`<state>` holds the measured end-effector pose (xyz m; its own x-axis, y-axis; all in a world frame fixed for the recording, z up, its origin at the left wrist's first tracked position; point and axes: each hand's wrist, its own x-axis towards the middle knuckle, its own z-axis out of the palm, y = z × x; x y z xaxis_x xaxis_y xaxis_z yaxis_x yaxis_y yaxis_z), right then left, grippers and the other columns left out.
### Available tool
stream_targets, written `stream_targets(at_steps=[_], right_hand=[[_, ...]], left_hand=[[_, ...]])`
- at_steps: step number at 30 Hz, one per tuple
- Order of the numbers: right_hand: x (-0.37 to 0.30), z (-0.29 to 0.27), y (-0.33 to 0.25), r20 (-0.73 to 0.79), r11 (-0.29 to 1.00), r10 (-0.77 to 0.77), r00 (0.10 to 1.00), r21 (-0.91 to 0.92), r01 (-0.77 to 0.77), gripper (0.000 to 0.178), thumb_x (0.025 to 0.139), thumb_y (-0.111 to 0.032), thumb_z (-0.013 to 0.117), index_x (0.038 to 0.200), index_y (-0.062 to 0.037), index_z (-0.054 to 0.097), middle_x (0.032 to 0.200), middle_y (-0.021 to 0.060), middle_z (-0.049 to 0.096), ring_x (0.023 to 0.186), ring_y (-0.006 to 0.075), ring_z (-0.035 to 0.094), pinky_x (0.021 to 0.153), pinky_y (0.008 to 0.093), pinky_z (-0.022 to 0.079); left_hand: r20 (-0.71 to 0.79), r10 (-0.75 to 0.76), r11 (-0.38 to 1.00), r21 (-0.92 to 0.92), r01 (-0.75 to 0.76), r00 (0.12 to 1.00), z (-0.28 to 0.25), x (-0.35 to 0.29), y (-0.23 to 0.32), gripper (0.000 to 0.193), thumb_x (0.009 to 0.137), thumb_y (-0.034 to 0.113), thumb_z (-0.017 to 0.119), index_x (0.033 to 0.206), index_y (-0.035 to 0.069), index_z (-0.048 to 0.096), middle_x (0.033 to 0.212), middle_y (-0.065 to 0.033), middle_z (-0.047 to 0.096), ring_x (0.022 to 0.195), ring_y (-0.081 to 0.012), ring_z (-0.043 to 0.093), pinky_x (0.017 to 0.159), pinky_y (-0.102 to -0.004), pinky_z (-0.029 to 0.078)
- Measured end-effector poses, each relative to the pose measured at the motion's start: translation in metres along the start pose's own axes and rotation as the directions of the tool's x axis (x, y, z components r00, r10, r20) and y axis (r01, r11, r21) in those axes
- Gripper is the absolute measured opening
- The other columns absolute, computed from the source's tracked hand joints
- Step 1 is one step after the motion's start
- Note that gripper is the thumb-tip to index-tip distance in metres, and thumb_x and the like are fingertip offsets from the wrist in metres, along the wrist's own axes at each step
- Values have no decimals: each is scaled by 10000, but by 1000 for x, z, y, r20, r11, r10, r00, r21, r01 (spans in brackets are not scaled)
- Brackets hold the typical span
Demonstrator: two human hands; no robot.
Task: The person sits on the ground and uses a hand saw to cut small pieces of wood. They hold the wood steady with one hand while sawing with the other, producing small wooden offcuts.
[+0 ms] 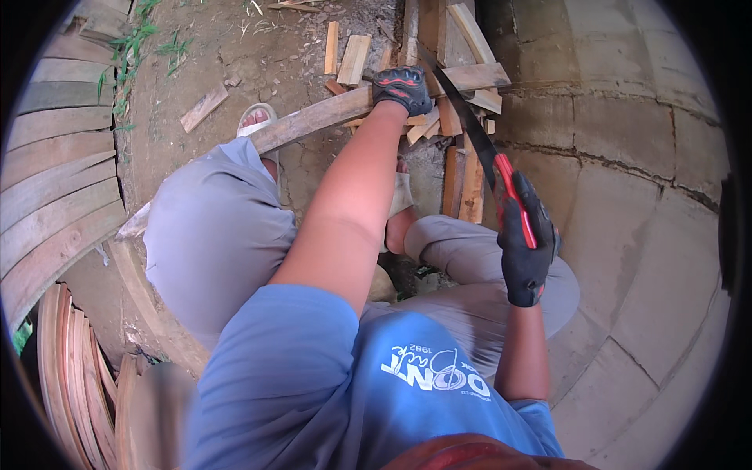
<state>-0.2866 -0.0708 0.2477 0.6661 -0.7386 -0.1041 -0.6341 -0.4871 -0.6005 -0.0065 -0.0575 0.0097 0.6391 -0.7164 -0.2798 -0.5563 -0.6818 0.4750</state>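
Observation:
A long wooden plank (317, 119) runs slantwise from beside my left knee to the far right. My left hand (402, 88), in a black glove with red trim, is closed over it close to its far end. In my right hand (523, 247), gloved the same way, is the red handle of a hand saw (479, 137). Its dark, tapering blade points up and to the left and crosses the plank just right of my left glove. Whether the teeth touch the wood I cannot tell.
Cut wood pieces (354, 59) lie scattered on the dirt ground, and more are heaped under the plank's far end. A concrete block wall (611, 141) stands on the right. Stacked boards (59, 168) line the left side. My bent left knee (211, 227) is beside the plank.

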Motion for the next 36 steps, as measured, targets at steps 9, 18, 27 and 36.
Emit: stream_targets(at_steps=[9, 18, 27, 36], right_hand=[[97, 80, -5, -69, 973, -230, 971, -41, 228, 350, 1031, -269, 702, 1345, -129, 767, 1231, 187, 787, 1142, 342, 768, 991, 418, 572], [83, 54, 2, -5, 973, 76, 997, 219, -73, 407, 1036, -263, 703, 1390, -65, 737, 1308, 194, 768, 1164, 270, 754, 997, 385, 562], [-50, -50, -13, 44, 980, 192, 980, -55, -190, 422, 1060, -215, 668, 1453, -63, 701, 1280, 104, 772, 869, 118, 672, 773, 300, 567], [119, 93, 17, -45, 950, -296, 954, 86, 299, 378, 1054, -214, 680, 1399, -64, 722, 1293, 184, 775, 1193, 309, 750, 1045, 378, 546]], left_hand=[[95, -15, 1000, 6, 14, 995, -6, 1, 0, 525, 854, 421, 722, 1282, 119, 741, 1327, -151, 757, 1236, -327, 729, 1030, -496, 576], [163, -2, 999, -38, 8, 987, -18, 6, 8, 554, 869, 417, 697, 1345, 137, 732, 1413, -141, 723, 1305, -331, 696, 1078, -487, 562], [122, 2, 996, -84, 8, 992, -13, 4, 2, 578, 800, 288, 630, 1341, 105, 716, 1333, -199, 740, 1254, -388, 708, 1077, -514, 553], [181, -31, 998, -52, 41, 983, -24, 0, 3, 576, 879, 425, 700, 1362, 113, 728, 1411, -163, 720, 1296, -344, 699, 1078, -487, 560]])
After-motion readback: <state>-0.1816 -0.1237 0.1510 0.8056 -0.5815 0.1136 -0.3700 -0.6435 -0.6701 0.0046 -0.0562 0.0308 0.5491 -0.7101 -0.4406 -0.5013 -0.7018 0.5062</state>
